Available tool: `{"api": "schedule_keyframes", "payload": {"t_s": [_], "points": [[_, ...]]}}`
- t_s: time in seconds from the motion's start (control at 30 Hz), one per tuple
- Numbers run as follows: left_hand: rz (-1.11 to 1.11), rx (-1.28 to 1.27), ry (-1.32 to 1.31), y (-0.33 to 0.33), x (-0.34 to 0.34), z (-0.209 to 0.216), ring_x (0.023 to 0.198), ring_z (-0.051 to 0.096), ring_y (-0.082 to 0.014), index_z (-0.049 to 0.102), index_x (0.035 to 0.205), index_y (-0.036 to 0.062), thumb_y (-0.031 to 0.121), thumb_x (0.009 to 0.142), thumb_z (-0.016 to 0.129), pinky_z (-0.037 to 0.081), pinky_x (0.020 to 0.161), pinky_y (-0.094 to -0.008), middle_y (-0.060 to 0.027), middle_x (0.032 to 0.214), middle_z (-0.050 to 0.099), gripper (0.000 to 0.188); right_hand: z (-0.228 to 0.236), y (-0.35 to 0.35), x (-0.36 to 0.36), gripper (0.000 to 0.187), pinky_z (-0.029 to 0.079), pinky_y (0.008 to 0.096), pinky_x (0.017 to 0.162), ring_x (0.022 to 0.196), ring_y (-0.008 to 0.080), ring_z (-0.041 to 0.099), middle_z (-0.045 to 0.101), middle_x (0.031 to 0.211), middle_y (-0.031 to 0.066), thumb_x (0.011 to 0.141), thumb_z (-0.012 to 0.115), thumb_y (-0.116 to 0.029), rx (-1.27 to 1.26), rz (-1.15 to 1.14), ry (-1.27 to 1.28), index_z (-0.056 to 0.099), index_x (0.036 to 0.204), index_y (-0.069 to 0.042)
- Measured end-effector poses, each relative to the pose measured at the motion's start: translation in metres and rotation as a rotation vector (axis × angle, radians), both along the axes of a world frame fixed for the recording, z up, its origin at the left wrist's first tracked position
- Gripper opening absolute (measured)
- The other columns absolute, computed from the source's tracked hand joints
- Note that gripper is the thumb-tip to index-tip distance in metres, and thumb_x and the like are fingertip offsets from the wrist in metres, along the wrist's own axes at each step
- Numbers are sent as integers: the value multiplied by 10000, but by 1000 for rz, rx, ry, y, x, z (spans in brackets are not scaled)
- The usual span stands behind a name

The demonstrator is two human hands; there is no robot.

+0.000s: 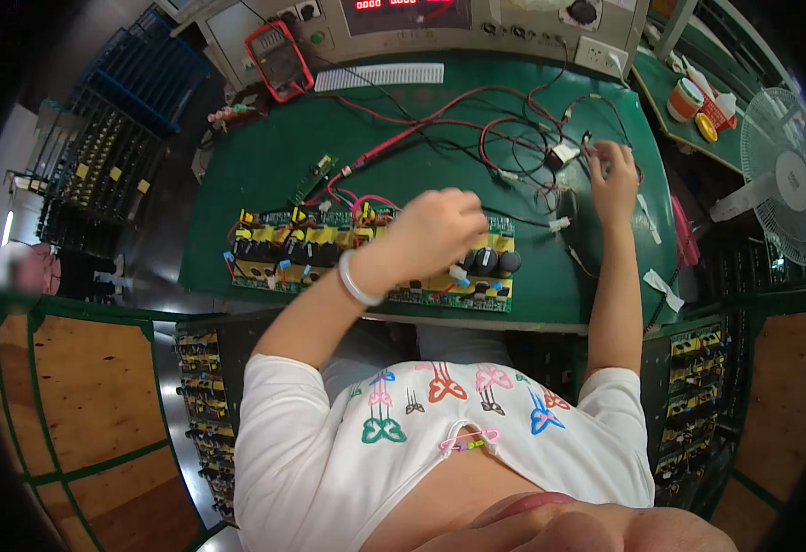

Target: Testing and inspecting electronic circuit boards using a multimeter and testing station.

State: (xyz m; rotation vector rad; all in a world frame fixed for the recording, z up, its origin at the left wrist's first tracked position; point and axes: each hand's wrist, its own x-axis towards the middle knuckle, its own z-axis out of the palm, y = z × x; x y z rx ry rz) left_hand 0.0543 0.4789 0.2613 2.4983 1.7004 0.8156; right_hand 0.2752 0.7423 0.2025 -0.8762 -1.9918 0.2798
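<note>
Green workbench (513,83); left hand (435,230) over populated circuit board (306,250), grip hidden, can't tell; right hand (615,177) half-curled near white connector (565,152), hold unclear

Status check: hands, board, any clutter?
Left hand over circuit board, contact unclear. Right hand at tangled wires, grip unclear. Wires sprawl across table beyond board.

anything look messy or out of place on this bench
Mostly the red and black leads: they lie in a loose tangle on the green tabletop, beside the right hand, looping over one another. A white strip also sits askew near the right edge. I see no clear spill or damage.
</note>
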Motion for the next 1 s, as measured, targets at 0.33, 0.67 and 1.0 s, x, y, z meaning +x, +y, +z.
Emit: {"api": "schedule_keyframes", "payload": {"t_s": [0.33,0.67,1.0], "points": [[-165,154,136,18,157,-38,1183,599,-301,666,1123,-7,193,828,632,431,1072,-469,-172,1292,644,358,-20,48,56,274,521,306,595,670,140,662,720,812,77,891,765,-200,-557,0,78,732,1102,-27],[-22,113,215,43,174,-87,1014,567,-240,647,1018,66,141,795,654,456,804,-346,-73,1045,583,235,-37,42,31,363,522,336,682,750,166,673,724,839,109,830,805,-209,-381,59,-314,667,1094,-3],[-148,-58,-99,38,157,-77,952,576,-299,595,909,51,153,828,729,491,824,-416,-100,937,590,187,-20,40,32,181,419,248,628,725,76,507,560,798,3,1026,611,-154,-439,184,124,621,1142,-15]]}}
